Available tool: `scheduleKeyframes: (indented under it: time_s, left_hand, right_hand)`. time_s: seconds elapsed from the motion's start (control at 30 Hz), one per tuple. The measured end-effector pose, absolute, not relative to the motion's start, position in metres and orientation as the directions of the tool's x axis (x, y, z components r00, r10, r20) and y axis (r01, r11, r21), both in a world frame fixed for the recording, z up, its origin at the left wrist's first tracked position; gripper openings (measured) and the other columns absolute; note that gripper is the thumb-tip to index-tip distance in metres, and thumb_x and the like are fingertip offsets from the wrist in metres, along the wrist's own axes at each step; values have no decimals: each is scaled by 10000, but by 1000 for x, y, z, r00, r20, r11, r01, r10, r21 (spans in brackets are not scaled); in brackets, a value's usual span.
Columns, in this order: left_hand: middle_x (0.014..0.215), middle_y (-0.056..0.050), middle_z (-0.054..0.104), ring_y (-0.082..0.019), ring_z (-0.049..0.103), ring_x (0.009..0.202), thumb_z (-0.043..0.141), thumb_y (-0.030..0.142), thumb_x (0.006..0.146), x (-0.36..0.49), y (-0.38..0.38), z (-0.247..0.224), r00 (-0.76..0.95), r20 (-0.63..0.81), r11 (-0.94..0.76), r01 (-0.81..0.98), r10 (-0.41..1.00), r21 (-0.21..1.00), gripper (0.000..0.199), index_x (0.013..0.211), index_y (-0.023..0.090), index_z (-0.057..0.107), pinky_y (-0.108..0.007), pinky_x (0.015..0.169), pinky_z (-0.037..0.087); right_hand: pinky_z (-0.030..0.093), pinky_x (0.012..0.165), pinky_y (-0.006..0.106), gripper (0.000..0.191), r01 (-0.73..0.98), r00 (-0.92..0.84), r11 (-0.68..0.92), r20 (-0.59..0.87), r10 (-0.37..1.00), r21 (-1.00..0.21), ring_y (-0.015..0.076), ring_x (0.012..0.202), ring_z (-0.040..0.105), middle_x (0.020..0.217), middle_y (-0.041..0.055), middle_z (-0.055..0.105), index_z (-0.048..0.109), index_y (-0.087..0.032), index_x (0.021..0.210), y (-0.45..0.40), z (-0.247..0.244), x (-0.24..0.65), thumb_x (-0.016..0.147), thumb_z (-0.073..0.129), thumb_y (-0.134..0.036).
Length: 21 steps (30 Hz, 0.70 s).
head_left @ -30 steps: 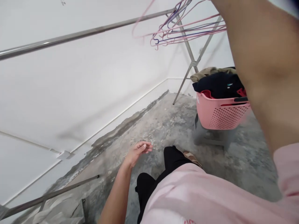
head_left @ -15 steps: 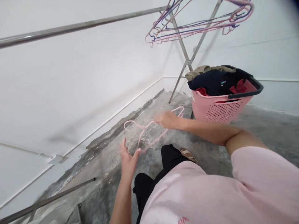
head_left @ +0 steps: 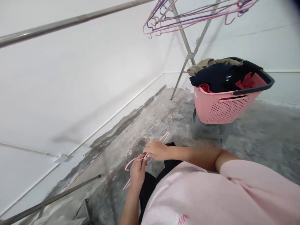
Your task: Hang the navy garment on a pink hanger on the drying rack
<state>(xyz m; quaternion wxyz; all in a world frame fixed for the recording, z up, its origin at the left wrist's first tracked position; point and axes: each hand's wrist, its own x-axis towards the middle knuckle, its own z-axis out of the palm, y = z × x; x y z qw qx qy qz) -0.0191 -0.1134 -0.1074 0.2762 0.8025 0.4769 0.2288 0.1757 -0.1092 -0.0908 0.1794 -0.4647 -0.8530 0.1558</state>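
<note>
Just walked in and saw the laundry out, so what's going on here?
A person in a pink shirt holds a pink hanger low in front of them with both hands: the left hand near its hook, the right hand on its body. More hangers hang on the drying rack overhead. A pink laundry basket full of clothes stands on the concrete floor.

Stained concrete floor (head_left: 257,140) under grey stool (head_left: 208,132), rack legs (head_left: 180,79).

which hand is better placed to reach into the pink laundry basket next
Probably the right hand: the laundry basket stands on its side. Both hands grip the pink hanger, so the left hand could keep it.
</note>
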Motion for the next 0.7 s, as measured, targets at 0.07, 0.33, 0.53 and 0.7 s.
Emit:
scheduleKeyframes:
  time_s: [0.07,0.33,0.53,0.7]
  left_hand:
    - [858,-47,699,-204,622,815,400,388,978,-18,-116,-105,474,125,-443,651,871,616,362,805,195,652,-320,763,432]
    - [867,-29,730,-170,645,752,440,267,1007,0,-132,-84,732,376,-818,453,568,353,259,1000,205,692,-299,685,411]
    - [1049,-80,667,-201,600,945,585,204,921,13,-143,-73,646,594,-876,385,480,289,200,1045,248,735,-329,810,469]
    - [1208,-115,603,-245,554,1137,635,187,895,-2,-138,-69,506,706,-843,475,496,252,187,1068,209,703,-396,943,455]
  right_hand:
    - [438,849,297,277,730,-491,467,92,866,-498,205,1044,599,1122,102,657,657,-161,1150,-113,-91,179,936,542,-294]
    - [344,668,210,303,664,-547,408,-35,837,-626,158,934,624,1088,54,673,634,-185,1118,-141,-80,200,860,648,-344]
    - [275,593,203,233,710,-360,303,42,932,-635,107,693,569,806,40,685,682,-136,882,-155,-83,199,840,663,-365]
    - [366,660,191,244,777,-64,255,330,942,-576,93,743,605,811,17,710,725,-174,779,-142,-80,245,903,615,-353]
